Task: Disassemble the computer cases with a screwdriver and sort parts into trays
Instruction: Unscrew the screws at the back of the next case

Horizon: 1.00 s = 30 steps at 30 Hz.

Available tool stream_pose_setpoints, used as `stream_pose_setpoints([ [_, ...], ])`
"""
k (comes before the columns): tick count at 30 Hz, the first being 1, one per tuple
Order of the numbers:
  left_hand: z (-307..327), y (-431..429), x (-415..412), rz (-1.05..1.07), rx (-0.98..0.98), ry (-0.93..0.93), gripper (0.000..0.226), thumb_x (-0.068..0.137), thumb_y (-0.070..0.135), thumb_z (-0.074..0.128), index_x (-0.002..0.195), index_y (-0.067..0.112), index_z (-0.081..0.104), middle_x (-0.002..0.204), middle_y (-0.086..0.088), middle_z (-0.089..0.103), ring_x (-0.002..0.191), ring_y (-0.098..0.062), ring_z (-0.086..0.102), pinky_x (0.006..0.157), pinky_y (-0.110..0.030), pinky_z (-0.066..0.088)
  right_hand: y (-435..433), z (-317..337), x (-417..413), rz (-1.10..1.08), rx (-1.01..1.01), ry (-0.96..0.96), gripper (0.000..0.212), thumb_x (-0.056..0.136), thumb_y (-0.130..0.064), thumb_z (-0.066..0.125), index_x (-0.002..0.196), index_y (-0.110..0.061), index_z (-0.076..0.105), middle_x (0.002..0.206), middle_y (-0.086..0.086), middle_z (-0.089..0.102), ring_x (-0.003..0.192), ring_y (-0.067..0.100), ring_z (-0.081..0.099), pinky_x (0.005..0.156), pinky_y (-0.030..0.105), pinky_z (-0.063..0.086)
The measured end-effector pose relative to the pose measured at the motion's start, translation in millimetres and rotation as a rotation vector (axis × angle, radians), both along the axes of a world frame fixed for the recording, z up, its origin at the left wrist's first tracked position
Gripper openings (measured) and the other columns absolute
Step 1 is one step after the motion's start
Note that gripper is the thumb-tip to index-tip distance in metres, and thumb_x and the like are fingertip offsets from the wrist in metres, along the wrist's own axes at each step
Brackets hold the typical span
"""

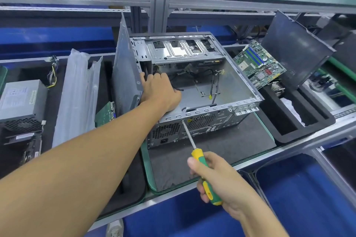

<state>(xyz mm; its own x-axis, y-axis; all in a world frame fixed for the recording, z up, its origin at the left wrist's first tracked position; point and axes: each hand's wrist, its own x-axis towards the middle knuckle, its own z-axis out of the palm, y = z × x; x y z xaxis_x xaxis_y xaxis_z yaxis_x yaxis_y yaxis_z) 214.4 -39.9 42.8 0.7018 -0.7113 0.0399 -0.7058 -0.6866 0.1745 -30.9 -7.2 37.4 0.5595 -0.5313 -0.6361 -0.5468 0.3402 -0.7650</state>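
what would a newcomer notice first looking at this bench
The open computer case lying at the centre draws the eye first, with the left hand reaching inside at its left end. In front of it the right hand grips a yellow and green screwdriver whose tip meets the case's rear panel. A green motherboard leans in the black tray to the right.

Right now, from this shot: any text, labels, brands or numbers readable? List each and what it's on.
Nothing reads clearly.
White label on the grey power supply at left: print blurred.
Small white sticker on the black part below it: too small.
Markings on the green circuit board at right: too small.
Yellow sticker on the computer case back, by the screwdriver tip: blurred.
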Motion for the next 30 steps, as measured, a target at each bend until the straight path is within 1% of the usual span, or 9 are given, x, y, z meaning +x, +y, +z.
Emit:
stream_pose_setpoints([
  [4, 0.0, -0.2, -0.4, -0.001, 0.004, 0.007, 0.054, 0.092, 0.052, 0.046, 0.127, 0.012, 0.052, 0.124, -0.008, 0.06, 0.125, -0.03, 0.049, 0.12, -0.052, 0.012, -4.7, 5.7, -2.6, -0.064, 0.191, -0.093, 0.033, 0.103, -0.019, 0.042, 0.109, 0.003, 0.066, 0.09, 0.017, 0.074, 0.057, 0.021, 0.053, 0.052, 0.033, 0.046],
  [8, -0.7, -0.6, 0.4, 0.001, 0.012, 0.004, 0.055, 0.092, 0.053, 0.045, 0.128, 0.012, 0.051, 0.125, -0.009, 0.059, 0.125, -0.03, 0.048, 0.12, -0.052, 0.011, 0.1, 1.1, -3.6, -0.039, -0.026, -0.084, 0.006, 0.096, -0.006, 0.063, 0.099, -0.001, 0.062, 0.086, 0.013, 0.069, 0.066, 0.018, 0.063, 0.067, 0.033, 0.055],
  [10, -1.2, -1.0, 0.7, 0.002, 0.02, 0.0, 0.056, 0.093, 0.054, 0.044, 0.129, 0.012, 0.05, 0.126, -0.009, 0.059, 0.126, -0.03, 0.048, 0.12, -0.052, 0.011, 2.8, -3.1, -1.1, -0.092, -0.058, -0.058, 0.012, 0.092, -0.003, 0.067, 0.094, -0.002, 0.055, 0.084, 0.012, 0.061, 0.063, 0.018, 0.065, 0.065, 0.036, 0.06],
  [13, -2.0, -1.4, 0.9, 0.005, 0.019, 0.004, 0.056, 0.093, 0.055, 0.045, 0.128, 0.012, 0.05, 0.125, -0.008, 0.059, 0.126, -0.03, 0.048, 0.121, -0.051, 0.01, 5.4, -6.4, 1.8, -0.045, -0.081, -0.047, 0.017, 0.093, -0.009, 0.068, 0.099, -0.006, 0.053, 0.082, 0.006, 0.059, 0.059, 0.016, 0.061, 0.06, 0.032, 0.056],
  [16, -2.0, -1.4, 0.9, 0.006, 0.01, 0.008, 0.053, 0.093, 0.054, 0.046, 0.127, 0.013, 0.051, 0.124, -0.007, 0.059, 0.124, -0.029, 0.048, 0.121, -0.051, 0.01, 2.8, -3.6, 4.5, -0.062, 0.081, -0.07, 0.02, 0.098, -0.025, 0.062, 0.109, -0.009, 0.063, 0.092, 0.007, 0.069, 0.065, 0.017, 0.061, 0.065, 0.033, 0.052],
  [20, -1.2, -1.6, 0.4, 0.003, 0.013, 0.011, 0.053, 0.094, 0.053, 0.045, 0.127, 0.013, 0.051, 0.125, -0.007, 0.059, 0.124, -0.029, 0.048, 0.121, -0.051, 0.01, -8.1, -1.6, 0.2, -0.04, 0.159, -0.087, 0.026, 0.106, -0.015, 0.044, 0.114, -0.001, 0.064, 0.098, 0.016, 0.077, 0.071, 0.021, 0.06, 0.072, 0.035, 0.05],
  [23, -1.5, -1.6, 0.5, 0.003, 0.01, 0.01, 0.052, 0.094, 0.053, 0.045, 0.128, 0.013, 0.05, 0.125, -0.007, 0.058, 0.124, -0.029, 0.048, 0.121, -0.051, 0.011, -11.3, -0.5, -2.8, -0.001, -0.03, -0.084, 0.007, 0.098, -0.008, 0.062, 0.103, -0.004, 0.063, 0.089, 0.013, 0.075, 0.069, 0.019, 0.065, 0.073, 0.036, 0.056],
  [27, -2.2, -1.7, 0.5, 0.003, 0.021, 0.001, 0.054, 0.094, 0.054, 0.044, 0.129, 0.013, 0.05, 0.125, -0.007, 0.059, 0.125, -0.029, 0.048, 0.12, -0.051, 0.011, -9.3, -7.5, 4.4, -0.087, -0.108, -0.036, 0.024, 0.088, -0.002, 0.072, 0.096, -0.007, 0.05, 0.08, 0.01, 0.058, 0.055, 0.015, 0.059, 0.064, 0.036, 0.061],
  [30, -2.3, -1.5, 1.3, 0.0, 0.024, -0.005, 0.055, 0.093, 0.054, 0.043, 0.129, 0.013, 0.05, 0.126, -0.008, 0.059, 0.124, -0.029, 0.049, 0.12, -0.051, 0.011, -4.9, -7.3, 7.6, -0.03, -0.046, -0.035, 0.022, 0.091, -0.015, 0.073, 0.103, -0.011, 0.054, 0.08, 0.006, 0.059, 0.059, 0.014, 0.057, 0.062, 0.03, 0.054],
])
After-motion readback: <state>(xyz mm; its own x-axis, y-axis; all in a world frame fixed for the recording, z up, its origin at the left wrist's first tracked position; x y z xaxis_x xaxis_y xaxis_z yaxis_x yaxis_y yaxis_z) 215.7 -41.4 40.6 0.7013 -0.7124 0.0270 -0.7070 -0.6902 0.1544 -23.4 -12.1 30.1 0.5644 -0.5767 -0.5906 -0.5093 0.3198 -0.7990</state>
